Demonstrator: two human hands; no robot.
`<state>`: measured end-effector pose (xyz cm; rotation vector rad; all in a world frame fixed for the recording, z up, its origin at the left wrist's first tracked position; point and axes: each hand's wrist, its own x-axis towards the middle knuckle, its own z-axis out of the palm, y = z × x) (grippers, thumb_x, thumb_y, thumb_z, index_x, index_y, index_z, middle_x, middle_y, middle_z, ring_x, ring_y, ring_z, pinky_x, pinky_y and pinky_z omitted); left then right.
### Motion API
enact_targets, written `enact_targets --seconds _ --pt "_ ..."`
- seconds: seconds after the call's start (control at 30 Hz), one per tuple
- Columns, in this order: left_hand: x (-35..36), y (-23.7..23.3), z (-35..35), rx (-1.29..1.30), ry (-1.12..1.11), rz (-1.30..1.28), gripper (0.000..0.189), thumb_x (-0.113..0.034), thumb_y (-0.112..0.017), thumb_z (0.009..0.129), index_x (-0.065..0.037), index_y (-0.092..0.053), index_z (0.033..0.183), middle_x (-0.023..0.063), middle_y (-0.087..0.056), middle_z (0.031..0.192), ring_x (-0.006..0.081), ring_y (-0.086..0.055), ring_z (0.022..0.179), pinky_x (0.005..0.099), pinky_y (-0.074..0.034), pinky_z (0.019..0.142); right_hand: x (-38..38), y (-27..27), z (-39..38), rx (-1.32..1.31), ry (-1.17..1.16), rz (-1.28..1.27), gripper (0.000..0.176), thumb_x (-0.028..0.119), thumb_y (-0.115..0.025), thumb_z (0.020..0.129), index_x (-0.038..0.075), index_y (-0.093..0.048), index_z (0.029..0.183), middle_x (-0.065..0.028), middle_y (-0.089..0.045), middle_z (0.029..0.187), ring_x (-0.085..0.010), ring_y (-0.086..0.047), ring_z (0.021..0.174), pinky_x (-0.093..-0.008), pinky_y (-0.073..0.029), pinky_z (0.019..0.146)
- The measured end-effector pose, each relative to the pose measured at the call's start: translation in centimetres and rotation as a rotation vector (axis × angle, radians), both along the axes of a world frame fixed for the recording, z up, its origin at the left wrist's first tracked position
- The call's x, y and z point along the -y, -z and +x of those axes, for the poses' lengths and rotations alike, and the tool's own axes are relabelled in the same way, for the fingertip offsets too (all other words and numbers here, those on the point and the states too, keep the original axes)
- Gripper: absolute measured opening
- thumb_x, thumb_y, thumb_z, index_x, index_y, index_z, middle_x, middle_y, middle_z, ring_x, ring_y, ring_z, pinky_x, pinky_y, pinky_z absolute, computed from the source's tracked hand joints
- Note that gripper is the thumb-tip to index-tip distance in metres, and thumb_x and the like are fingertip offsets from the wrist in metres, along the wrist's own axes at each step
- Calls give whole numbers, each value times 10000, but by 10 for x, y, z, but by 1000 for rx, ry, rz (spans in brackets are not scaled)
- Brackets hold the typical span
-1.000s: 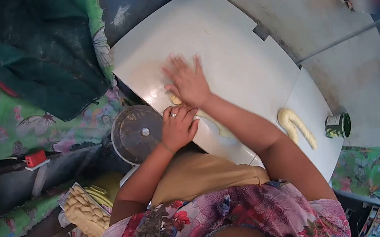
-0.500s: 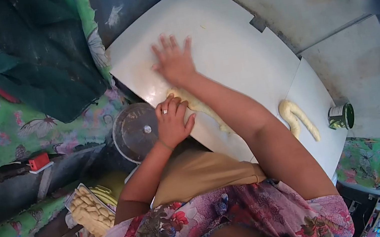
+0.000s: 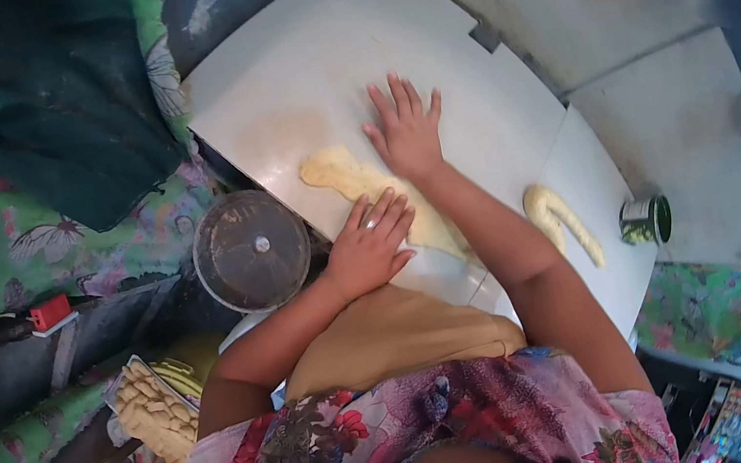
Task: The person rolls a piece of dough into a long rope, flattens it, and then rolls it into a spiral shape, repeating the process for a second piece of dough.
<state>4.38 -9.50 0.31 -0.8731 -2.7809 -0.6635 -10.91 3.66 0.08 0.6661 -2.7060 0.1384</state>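
Note:
A long, flattened piece of pale yellow dough (image 3: pixel 336 173) lies along the near edge of the white table. On its middle rests my left hand (image 3: pixel 373 243), palm down with fingers stretched out and a ring on one finger. My right hand (image 3: pixel 410 133) is just beyond the dough, over the tabletop, its fingers spread and holding nothing. My right forearm hides part of the table and overlaps the dough's right end in this view. Farther right, a bent rope of dough (image 3: pixel 544 206) lies in a hook shape.
A dark green tin (image 3: pixel 644 222) lies at the table's (image 3: pixel 327 41) right end. Left of the table stands a round container with a clear lid (image 3: pixel 252 252). A tray of shaped dough pieces (image 3: pixel 155 413) sits lower left. Dark green cloth (image 3: pixel 61 107) hangs at upper left.
My left hand has shifted right along the dough, uncovering its left end. The dough looks wider and flatter there. My right hand has moved right and closer to me, still spread.

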Motion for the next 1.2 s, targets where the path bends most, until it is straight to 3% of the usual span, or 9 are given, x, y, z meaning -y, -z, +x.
enact_targets --seconds 0.3,0.4,0.5,0.6,0.7,0.8,0.93,1.1,1.2 --pt "-2 1 2 -18 43 4 452 -358 -622 886 -85 -591 1244 102 -570 1280 256 -474 1296 483 -281 1131 -58 8 20 -3 188 -76 664 405 -549 946 133 -325 1509 -192 -268 1560 -348 -302 1414 -681 -124 1106" --pt "1 6 -1 -11 45 68 421 -332 -632 877 -83 -601 1214 101 -577 1257 255 -494 1270 479 -286 1129 -60 9 58 50 -22 -16 634 404 -522 967 134 -322 1505 -189 -285 1550 -357 -281 1422 -677 -118 1107" --pt "0 4 0 -38 20 57 417 -341 -640 870 -82 -606 1196 91 -584 1242 244 -496 1268 476 -289 1128 -88 28 46 -32 176 -182 637 419 -521 965 150 -322 1507 -166 -296 1553 -344 -269 1432 -670 -108 1112" --pt "1 6 2 -44 38 86 393 -321 -644 866 -89 -608 1181 76 -591 1223 239 -502 1255 473 -291 1128 -91 10 36 -46 192 19 629 448 -546 942 161 -384 1478 -160 -336 1532 -323 -309 1415 -666 -120 1107" --pt "0 11 0 -84 -5 93 373 -306 -641 866 -101 -607 1176 66 -589 1221 232 -500 1248 469 -295 1126 -115 20 78 169 -139 27 610 430 -544 947 160 -392 1472 -182 -335 1527 -329 -299 1417 -652 -138 1108" --pt "0 8 3 -53 -7 90 348 -321 -634 878 -107 -610 1152 58 -589 1213 224 -499 1247 461 -294 1130 -138 17 50 11 95 6 587 387 -524 955 136 -392 1469 -208 -320 1532 -339 -298 1419 -643 -128 1118" --pt "-1 15 2 -137 -31 77 343 -352 -636 878 -107 -619 1117 53 -592 1195 221 -498 1243 456 -297 1124 -149 8 77 63 -131 30 578 393 -508 968 136 -389 1472 -210 -303 1541 -344 -303 1412 -631 -131 1125" --pt "-7 10 1 -18 -62 138 342 -391 -652 844 -88 -623 1000 70 -590 1166 231 -492 1241 453 -322 1098 -188 18 75 -4 138 111 620 420 -556 949 139 -387 1475 -224 -300 1537 -376 -305 1407 -591 -177 1126" --pt "-27 1 10 -27 -127 73 473 -403 -654 845 -74 -601 1181 108 -555 1264 269 -444 1315 473 -303 1116 -185 -9 84 4 113 -154 619 340 -588 945 106 -370 1475 -221 -290 1543 -373 -278 1425 -534 -211 1135"
